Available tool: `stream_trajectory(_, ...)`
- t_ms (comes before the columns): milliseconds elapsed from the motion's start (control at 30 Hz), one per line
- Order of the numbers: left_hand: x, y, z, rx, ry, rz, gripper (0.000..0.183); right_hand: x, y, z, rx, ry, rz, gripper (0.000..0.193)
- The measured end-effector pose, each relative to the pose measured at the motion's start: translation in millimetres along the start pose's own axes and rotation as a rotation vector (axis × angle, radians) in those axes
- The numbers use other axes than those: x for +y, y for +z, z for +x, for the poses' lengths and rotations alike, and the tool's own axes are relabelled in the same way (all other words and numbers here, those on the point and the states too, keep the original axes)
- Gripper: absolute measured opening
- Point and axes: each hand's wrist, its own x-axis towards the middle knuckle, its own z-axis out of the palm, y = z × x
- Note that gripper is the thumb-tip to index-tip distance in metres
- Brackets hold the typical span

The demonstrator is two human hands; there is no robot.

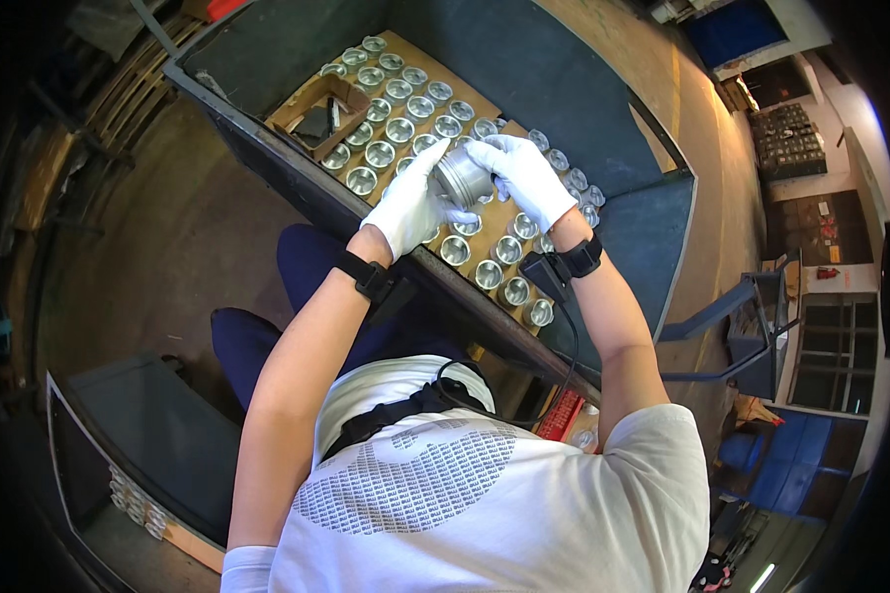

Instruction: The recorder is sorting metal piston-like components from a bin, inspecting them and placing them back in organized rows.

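Between my two white-gloved hands is a grey metal piston (pixel 464 179) with ring grooves round its side, held tilted above the bin. Wrapped along its left side and under it is my left hand (pixel 413 205), thumb up near the top edge. My right hand (pixel 527 178) grips the upper right side, fingers bent over the rim. Below them, rows of similar pistons (pixel 455 250) stand on a brown cardboard sheet (pixel 480 94), their hollow ends facing up. Part of the rows is hidden by my hands.
The dark metal bin (pixel 603 109) has high walls, its near edge (pixel 297 178) just under my forearms. A small cardboard box (pixel 318 117) with dark items sits among the pistons. Another dark bin (pixel 153 425) stands at lower left, a metal frame stand (pixel 756 316) at right.
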Motion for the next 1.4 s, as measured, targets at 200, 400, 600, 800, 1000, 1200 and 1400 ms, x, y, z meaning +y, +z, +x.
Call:
stream_trajectory(200,-1.6,8.2,-4.3,0.059,0.01,0.115,0.048,-6.5,3.3,-1.2,0.046,0.065,0.071,0.04)
stream_trajectory(400,-0.6,1.8,0.1,-0.03,0.019,0.103,0.047,-7.9,1.5,3.2,0.034,0.105,0.106,0.041)
stream_trajectory(600,0.5,5.3,-0.8,0.03,0.036,-0.005,0.048,5.0,-0.4,5.6,0.069,-0.028,0.123,0.042)
stream_trajectory(800,8.6,12.3,-8.5,0.023,0.077,-0.12,0.048,1.1,-7.6,-2.7,0.084,-0.017,0.128,0.041)
stream_trajectory(1000,11.9,9.0,-9.4,0.132,0.073,-0.185,0.044,-3.3,-13.8,-12.9,0.148,-0.097,-0.053,0.036)
stream_trajectory(1200,16.8,18.4,-15.8,0.248,0.007,-0.328,0.045,-2.5,-11.2,-13.0,0.161,-0.112,-0.077,0.034)
stream_trajectory(1400,16.9,18.8,-16.0,0.228,0.012,-0.332,0.046,-7.7,-9.8,-14.7,0.164,-0.127,-0.068,0.032)
